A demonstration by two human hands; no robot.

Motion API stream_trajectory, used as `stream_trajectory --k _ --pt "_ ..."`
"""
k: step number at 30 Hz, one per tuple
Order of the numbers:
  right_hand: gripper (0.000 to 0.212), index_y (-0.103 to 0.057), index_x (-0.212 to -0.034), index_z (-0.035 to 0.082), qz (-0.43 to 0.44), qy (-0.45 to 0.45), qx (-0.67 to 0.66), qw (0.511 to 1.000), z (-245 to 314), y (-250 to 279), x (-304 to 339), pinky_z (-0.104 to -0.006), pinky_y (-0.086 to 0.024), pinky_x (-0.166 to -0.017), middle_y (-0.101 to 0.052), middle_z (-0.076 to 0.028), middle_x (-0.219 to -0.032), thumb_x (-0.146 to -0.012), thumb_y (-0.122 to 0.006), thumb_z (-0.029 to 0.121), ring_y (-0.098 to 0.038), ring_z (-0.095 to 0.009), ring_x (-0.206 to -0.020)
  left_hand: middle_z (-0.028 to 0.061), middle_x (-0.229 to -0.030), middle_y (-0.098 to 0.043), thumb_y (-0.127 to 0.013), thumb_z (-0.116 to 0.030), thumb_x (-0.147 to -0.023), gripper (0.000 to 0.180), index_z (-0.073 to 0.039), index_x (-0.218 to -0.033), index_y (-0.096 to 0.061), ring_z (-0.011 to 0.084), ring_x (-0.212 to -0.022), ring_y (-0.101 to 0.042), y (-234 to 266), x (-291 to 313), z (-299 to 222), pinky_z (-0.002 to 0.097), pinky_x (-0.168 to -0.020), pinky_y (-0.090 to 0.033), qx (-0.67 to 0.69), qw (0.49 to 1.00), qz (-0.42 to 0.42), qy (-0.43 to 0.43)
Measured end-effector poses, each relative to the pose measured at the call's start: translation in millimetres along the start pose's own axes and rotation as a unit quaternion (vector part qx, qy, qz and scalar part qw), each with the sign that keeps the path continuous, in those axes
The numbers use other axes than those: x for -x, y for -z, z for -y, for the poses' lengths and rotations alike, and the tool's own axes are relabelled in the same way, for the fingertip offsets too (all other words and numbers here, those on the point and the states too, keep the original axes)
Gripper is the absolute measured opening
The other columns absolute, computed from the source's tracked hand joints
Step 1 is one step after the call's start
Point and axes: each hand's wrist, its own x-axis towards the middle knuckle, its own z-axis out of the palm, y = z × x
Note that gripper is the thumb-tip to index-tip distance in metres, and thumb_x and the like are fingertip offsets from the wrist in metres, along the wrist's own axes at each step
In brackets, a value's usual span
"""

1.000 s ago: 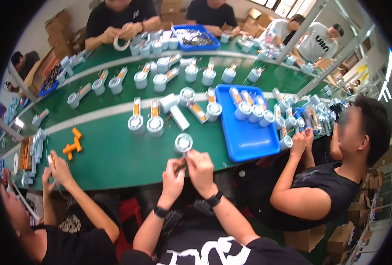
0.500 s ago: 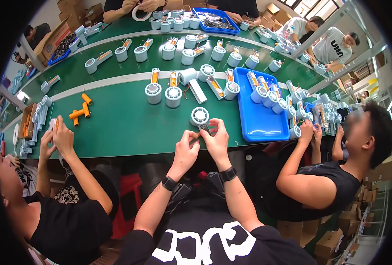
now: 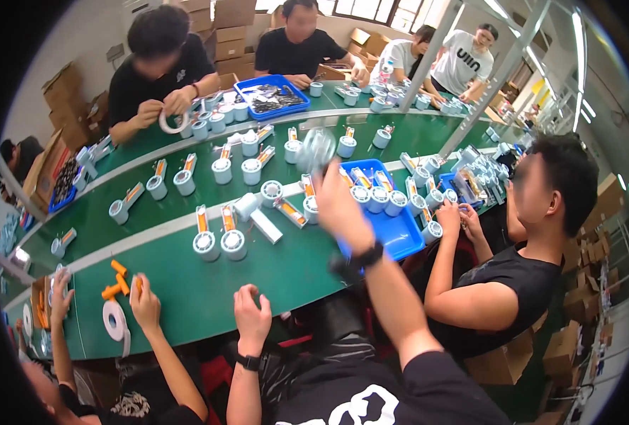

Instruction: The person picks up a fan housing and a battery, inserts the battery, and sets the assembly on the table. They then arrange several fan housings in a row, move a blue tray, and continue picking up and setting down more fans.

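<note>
My right hand (image 3: 341, 209), blurred by motion, is raised beyond the near table edge with its fingers closed round the handle end of a pale blue handheld fan (image 3: 318, 149). The round fan head points away from me, over the raised strip. My left hand (image 3: 252, 313) hovers at the table's near edge, fingers loosely bent and apart, with nothing visible in it. Ahead of it stand pale blue handheld fans (image 3: 205, 244) with orange batteries showing in their open handles. Beneath my right forearm lies a blue tray (image 3: 392, 239) with several fans along its far side.
More fans (image 3: 156, 185) stand on the green belt (image 3: 187, 152) past a metal strip. At left are orange batteries (image 3: 114, 287), a tape roll (image 3: 114, 319) and a co-worker's hands. Another co-worker (image 3: 498, 283) sits close on the right. Across the table, people work beside a blue parts tray (image 3: 275, 113).
My hands have come apart. The right has carried the fan forward, over the far side of the table; the left has let go and drawn back. The view has tilted up and turned right.
</note>
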Motion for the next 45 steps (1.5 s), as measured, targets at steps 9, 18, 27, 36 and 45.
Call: stream_trajectory --k 9,18,27,36,45 --pt "0.047 -0.057 -0.112 -0.018 0.253 -0.056 0.405 0.877 -419.5 24.6 -231.5 -0.0592 -0.053 -0.087 -0.068 -0.037 -0.095 -0.1 -0.046 0.026 -0.068 -0.053 -0.095 0.0168 -0.09 -0.056 -0.063 -0.001 -0.076 0.021 -0.001 -0.095 -0.053 0.0379 -0.085 -0.053 -13.5 -6.1 -5.3 0.0461 -0.076 -0.046 -0.079 0.995 0.026 -0.048" --pt "0.055 -0.044 -0.129 -0.014 0.129 -0.294 0.223 0.92 -448.1 -37.8 -197.1 -0.0545 -0.048 -0.1 -0.065 -0.034 -0.114 -0.097 -0.055 0.03 -0.064 -0.049 -0.111 0.0156 -0.092 -0.058 -0.065 -0.008 -0.071 0.025 -0.003 -0.093 -0.053 0.0377 -0.085 -0.055 -7.2 -7.7 -3.2 0.0462 -0.076 -0.045 -0.133 0.989 0.064 0.008" --pt "0.065 -0.05 -0.142 0.008 0.248 -0.053 0.222 0.942 -349.0 -8.3 -213.8 -0.0505 -0.048 -0.102 -0.062 -0.028 -0.124 -0.084 -0.072 0.029 -0.06 -0.043 -0.118 0.0143 -0.091 -0.059 -0.065 -0.006 -0.072 0.024 -0.003 -0.093 -0.053 0.0368 -0.083 -0.055 -10.7 -9.4 -4.4 0.046 -0.076 -0.045 -0.139 0.989 0.055 -0.005" --pt "0.085 -0.043 -0.152 0.019 0.391 0.032 0.178 0.903 -317.0 -9.2 -205.0 -0.0448 -0.049 -0.103 -0.062 -0.027 -0.125 -0.073 -0.075 0.016 -0.06 -0.042 -0.117 0.012 -0.09 -0.059 -0.066 -0.005 -0.073 0.022 -0.004 -0.091 -0.055 0.0349 -0.084 -0.056 -8.4 -8.6 -8.3 0.045 -0.076 -0.046 -0.146 0.988 0.043 -0.008" --pt "0.089 -0.05 -0.148 0.017 0.433 -0.03 0.166 0.885 -316.1 -7.7 -217.1 -0.0417 -0.05 -0.103 -0.067 -0.021 -0.125 -0.067 -0.086 0.029 -0.064 -0.038 -0.117 0.0128 -0.09 -0.059 -0.066 -0.004 -0.074 0.019 -0.004 -0.089 -0.054 0.0349 -0.085 -0.056 -13.7 -14.9 -8.4 0.0443 -0.076 -0.046 -0.14 0.989 0.037 -0.014"
